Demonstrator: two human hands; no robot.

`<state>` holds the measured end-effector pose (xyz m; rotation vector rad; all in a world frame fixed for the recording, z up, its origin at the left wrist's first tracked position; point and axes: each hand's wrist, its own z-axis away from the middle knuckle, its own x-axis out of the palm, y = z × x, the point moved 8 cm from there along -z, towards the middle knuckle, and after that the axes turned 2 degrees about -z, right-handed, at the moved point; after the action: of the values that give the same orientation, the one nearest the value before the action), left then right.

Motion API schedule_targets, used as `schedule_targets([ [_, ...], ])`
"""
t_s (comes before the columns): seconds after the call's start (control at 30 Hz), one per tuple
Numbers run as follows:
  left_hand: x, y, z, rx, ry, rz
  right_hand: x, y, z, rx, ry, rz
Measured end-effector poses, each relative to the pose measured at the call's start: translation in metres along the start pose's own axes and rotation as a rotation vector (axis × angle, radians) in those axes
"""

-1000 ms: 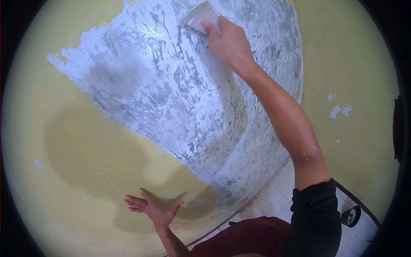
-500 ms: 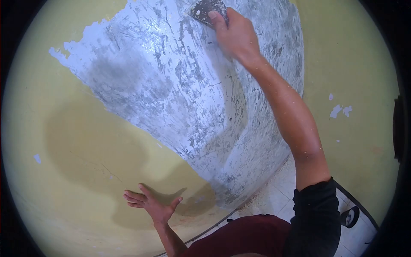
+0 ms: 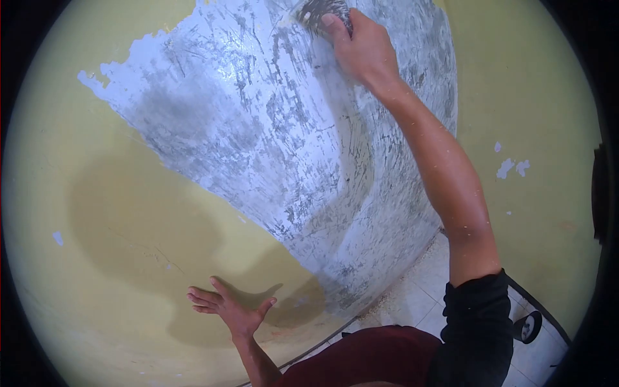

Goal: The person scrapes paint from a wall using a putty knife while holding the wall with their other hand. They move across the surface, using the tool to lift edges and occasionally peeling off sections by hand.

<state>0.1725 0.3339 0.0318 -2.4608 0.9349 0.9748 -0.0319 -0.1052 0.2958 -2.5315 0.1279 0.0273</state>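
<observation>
My right hand [image 3: 366, 48] grips a dark, flat scraper [image 3: 320, 14] against the scraped part of the wall near the top of the view. The scraper's blade edge is blurred, and its surface has light flecks. Around it the bared wall [image 3: 258, 135] shows white and grey, with dark scratches. My left hand [image 3: 235, 311] is at the lower left, fingers spread, by the yellow-green painted wall [image 3: 142, 219], and holds nothing. Small pale flecks dot my right forearm.
Pale floor tiles [image 3: 422, 300] with crumbs along the wall's foot show at the lower right. A dark round object [image 3: 529, 327] stands on the floor beside my black sleeve. A dark object [image 3: 599, 193] sits at the far right edge.
My right hand and the scraper have shifted slightly right and down along the wall. My left hand has stayed almost where it was.
</observation>
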Motion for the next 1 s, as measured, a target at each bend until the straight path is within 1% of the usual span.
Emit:
schedule_targets([
  [0.03, -0.001, 0.0, 0.001, -0.005, -0.002, 0.007, -0.001, -0.001, -0.001, -0.038, -0.051, 0.046],
  [0.07, -0.001, -0.001, 0.0, -0.005, -0.007, 0.016, -0.001, 0.003, 0.0, -0.028, -0.046, 0.049],
  [0.13, 0.0, 0.0, -0.002, 0.001, -0.005, 0.016, -0.003, 0.011, 0.002, 0.006, 0.089, -0.077],
  [0.17, -0.001, -0.001, 0.0, -0.005, -0.001, 0.008, 0.001, 0.01, 0.008, 0.008, 0.083, -0.078],
  [0.23, -0.001, -0.002, 0.0, 0.004, 0.005, 0.008, 0.01, 0.008, 0.018, 0.043, 0.006, -0.05],
  [0.37, -0.001, -0.001, 0.0, 0.008, 0.006, -0.006, 0.011, 0.011, 0.017, 0.088, -0.042, -0.097],
  [0.43, -0.003, -0.002, 0.0, 0.014, 0.002, -0.006, 0.013, 0.02, 0.014, 0.125, 0.077, -0.114],
  [0.47, -0.002, -0.001, 0.0, 0.008, 0.006, 0.002, 0.011, 0.02, 0.014, 0.121, 0.074, -0.115],
  [0.53, -0.002, 0.0, 0.001, 0.002, 0.005, 0.004, 0.006, 0.013, 0.015, 0.049, 0.035, -0.07],
  [0.63, -0.004, 0.001, -0.001, 0.013, 0.005, 0.003, 0.009, 0.024, 0.005, 0.1, 0.006, -0.16],
  [0.67, -0.004, 0.001, -0.001, 0.007, 0.003, 0.006, 0.012, 0.024, 0.008, 0.102, 0.009, -0.159],
  [0.73, -0.003, 0.0, -0.001, 0.009, 0.003, -0.002, 0.012, 0.018, 0.017, 0.074, 0.119, -0.127],
  [0.87, -0.003, 0.001, -0.001, 0.014, -0.01, -0.02, 0.015, 0.021, 0.009, 0.044, 0.067, -0.174],
  [0.93, -0.002, 0.002, -0.003, 0.017, -0.004, -0.013, 0.013, 0.025, 0.006, 0.049, 0.167, -0.184],
  [0.97, -0.003, 0.0, 0.0, 0.01, -0.002, -0.013, 0.012, 0.024, 0.009, 0.052, 0.161, -0.184],
  [1.0, -0.002, -0.001, 0.0, 0.005, -0.005, -0.015, 0.013, 0.02, 0.01, 0.039, 0.103, -0.152],
])
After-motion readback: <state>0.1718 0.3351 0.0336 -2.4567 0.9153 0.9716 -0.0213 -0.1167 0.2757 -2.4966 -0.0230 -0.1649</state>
